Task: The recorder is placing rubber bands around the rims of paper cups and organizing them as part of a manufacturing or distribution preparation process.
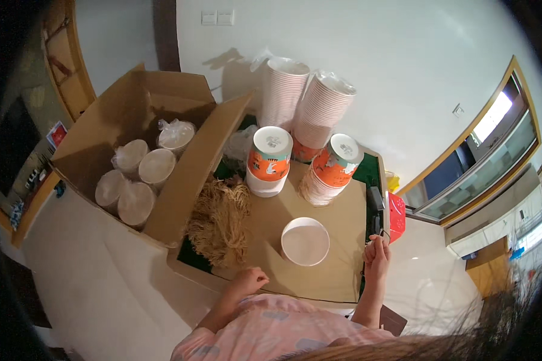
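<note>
Head view, looking down on a brown-topped surface (337,280) with dark green strips along its sides. A white, round, open paper tub (305,242) stands alone near the middle of the near edge; its outer wall is mostly hidden below its rim.

The left hand (251,281) is at the near edge, left of the tub, fingers loosely curled in; its palm is turned from view, so I cannot tell whether it holds anything. Just beyond it, along the left edge, lies a shaggy bundle of tan, straw-like fibre (220,222). The right hand (376,253) is at the right edge, fingers bent and nearly closed, apart from the tub. Something thin and dark shows at its fingertips, too small to make out; I cannot tell whether it is gripped.

Toward the far edge stand two upside-down orange-and-green printed paper tubs (271,159) (337,165), each above white ones. Behind them, two tall stacks of nested pale tubs (286,90) (325,105) in clear plastic lean slightly, their lower parts partly covered.

Left of the surface, an open brown cardboard box (90,123) shows five white round tub stacks (158,165), some visibly plastic-wrapped; its depths are hidden. A red object (397,216) beyond the right edge is partly blocked.
</note>
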A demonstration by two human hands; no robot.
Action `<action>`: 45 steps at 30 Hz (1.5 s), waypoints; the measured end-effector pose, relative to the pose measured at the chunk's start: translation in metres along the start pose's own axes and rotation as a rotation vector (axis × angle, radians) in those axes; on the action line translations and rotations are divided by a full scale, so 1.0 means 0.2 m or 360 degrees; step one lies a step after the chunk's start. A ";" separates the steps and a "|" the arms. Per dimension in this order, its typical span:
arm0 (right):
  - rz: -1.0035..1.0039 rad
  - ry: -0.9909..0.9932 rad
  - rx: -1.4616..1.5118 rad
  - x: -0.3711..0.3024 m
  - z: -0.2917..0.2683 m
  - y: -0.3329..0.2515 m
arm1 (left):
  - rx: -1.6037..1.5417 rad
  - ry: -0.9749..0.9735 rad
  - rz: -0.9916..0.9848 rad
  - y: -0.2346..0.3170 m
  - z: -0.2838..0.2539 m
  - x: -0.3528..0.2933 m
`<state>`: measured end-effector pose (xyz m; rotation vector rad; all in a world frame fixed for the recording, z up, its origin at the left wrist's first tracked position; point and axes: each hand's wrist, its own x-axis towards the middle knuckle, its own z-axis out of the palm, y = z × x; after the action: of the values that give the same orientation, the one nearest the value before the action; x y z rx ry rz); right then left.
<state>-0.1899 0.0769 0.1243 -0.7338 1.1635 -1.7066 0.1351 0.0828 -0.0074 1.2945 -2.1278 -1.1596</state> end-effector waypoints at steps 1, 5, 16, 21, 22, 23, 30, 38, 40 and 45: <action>-0.0002 0.0021 -0.0056 -0.01 0.02 -0.02 | 0.0004 -0.0002 -0.0003 0.00 0.02 0.03; 0.0204 -0.0056 -0.0525 -0.05 0.07 0.00 | 0.0286 0.0541 0.0594 0.08 0.01 0.27; 0.0240 -0.0728 -0.0690 -0.02 0.22 0.35 | -0.0315 0.0075 0.0395 0.25 -0.20 0.71; 0.0018 -0.0628 -0.0923 0.08 0.24 0.47 | -0.0941 -0.0259 0.0417 0.30 -0.27 0.68; 0.0018 -0.0631 -0.0923 0.09 0.25 0.46 | -0.0924 -0.0255 0.0451 0.31 -0.28 0.67; -0.0058 -0.0622 -0.0973 0.09 0.26 0.45 | -0.0925 -0.0253 0.0450 0.32 -0.29 0.67; -0.0046 -0.0593 -0.0994 0.09 0.30 0.41 | -0.1018 -0.0254 0.0421 0.38 -0.35 0.63; -0.0252 -0.0669 -0.1067 0.08 0.28 0.54 | -0.0657 0.0065 0.0207 0.29 -0.19 0.70; -0.0239 -0.0665 -0.1044 0.09 0.26 0.62 | -0.0770 0.0116 0.0080 0.24 -0.14 0.72; 0.0257 -0.0755 -0.0611 0.08 0.24 0.73 | -0.0662 0.0379 0.0158 0.21 0.00 0.71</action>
<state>-0.1048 0.0249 0.0072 -1.1712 1.1786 -1.0994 0.0408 -0.0301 0.0146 1.0636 -1.6514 -1.2524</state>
